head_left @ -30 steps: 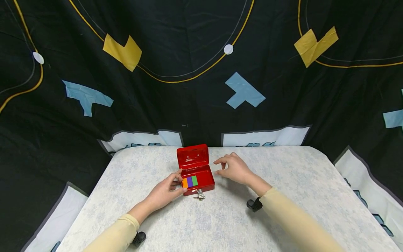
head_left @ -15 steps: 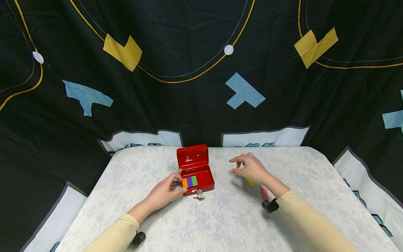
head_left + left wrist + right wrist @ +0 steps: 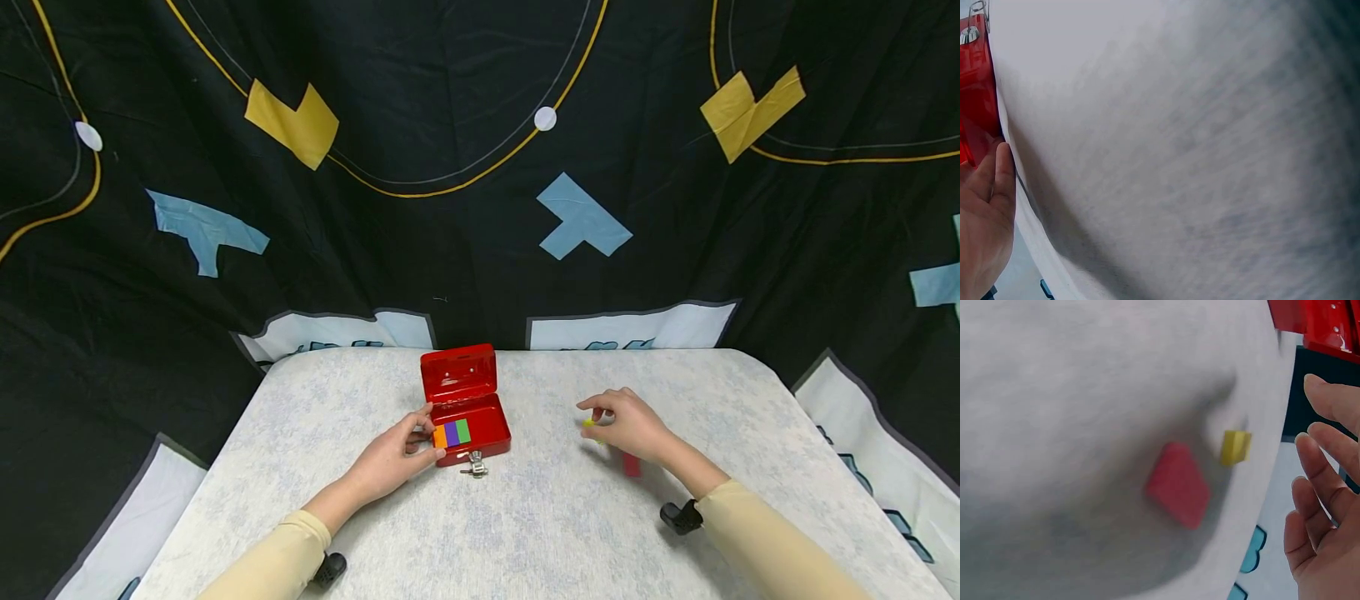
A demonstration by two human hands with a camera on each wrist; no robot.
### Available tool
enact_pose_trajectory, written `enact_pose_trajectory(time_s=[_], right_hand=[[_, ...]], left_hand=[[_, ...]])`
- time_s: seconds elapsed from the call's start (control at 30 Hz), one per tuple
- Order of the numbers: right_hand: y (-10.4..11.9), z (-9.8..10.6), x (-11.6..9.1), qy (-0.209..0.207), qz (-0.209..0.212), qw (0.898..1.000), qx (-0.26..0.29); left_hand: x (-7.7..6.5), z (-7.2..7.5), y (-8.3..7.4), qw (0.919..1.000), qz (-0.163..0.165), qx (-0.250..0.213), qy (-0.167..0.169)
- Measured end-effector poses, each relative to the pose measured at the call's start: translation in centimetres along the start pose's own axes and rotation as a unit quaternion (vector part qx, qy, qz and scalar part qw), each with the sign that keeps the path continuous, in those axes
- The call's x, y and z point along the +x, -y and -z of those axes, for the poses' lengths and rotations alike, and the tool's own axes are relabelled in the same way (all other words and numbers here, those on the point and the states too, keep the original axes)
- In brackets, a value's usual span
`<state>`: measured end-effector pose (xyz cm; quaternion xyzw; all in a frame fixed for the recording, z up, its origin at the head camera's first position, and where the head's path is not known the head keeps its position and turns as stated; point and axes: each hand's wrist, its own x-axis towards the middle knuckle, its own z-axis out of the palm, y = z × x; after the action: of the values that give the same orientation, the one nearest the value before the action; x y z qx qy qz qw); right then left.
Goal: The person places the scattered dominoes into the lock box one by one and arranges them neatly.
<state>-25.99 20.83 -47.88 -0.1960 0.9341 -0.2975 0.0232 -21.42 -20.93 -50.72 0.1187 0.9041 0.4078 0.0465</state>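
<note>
An open red cash box (image 3: 491, 427) stands on the table with its lid (image 3: 459, 373) raised. Inside, at its left end, orange (image 3: 440, 437), purple (image 3: 452, 432) and green (image 3: 463, 430) blocks lie side by side. My left hand (image 3: 393, 460) holds the box's left end, thumb at the front corner and index finger farther back; the left wrist view shows fingers against its side. Over the table to the right, my right hand (image 3: 630, 429) hovers with loosely bent fingers and nothing in them. Partly behind its fingers is a yellow block (image 3: 1235, 447); a red-pink block (image 3: 1179, 485) lies nearer me.
A metal latch with a key (image 3: 474, 467) hangs at the box's front. The pale patterned table (image 3: 540, 533) reaches back to a black cloth (image 3: 480, 250) hanging behind it. Black wrist cameras (image 3: 681, 517) sit under both forearms.
My right hand has moved right, away from the box, to the yellow block. The yellow and red-pink blocks, hidden at first, have come into sight. The left hand and box stay put.
</note>
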Motion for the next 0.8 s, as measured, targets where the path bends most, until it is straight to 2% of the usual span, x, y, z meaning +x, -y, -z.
enact_pose_trajectory(time_s=[0.17, 0.43, 0.8], right_hand=[[-1.1, 0.3, -1.8, -0.008, -0.022, 1.000, 0.002], [-2.6, 0.7, -4.2, -0.020, -0.032, 0.999, -0.005], [-4.3, 0.9, -6.0, -0.016, -0.051, 0.998, -0.014]], left_hand=[[-0.1, 0.0, 0.0, 1.0000, 0.007, -0.007, 0.003], [-0.1, 0.1, -0.1, 0.9999, 0.008, -0.008, 0.001], [-0.1, 0.1, -0.1, 0.9999, 0.008, -0.013, 0.005]])
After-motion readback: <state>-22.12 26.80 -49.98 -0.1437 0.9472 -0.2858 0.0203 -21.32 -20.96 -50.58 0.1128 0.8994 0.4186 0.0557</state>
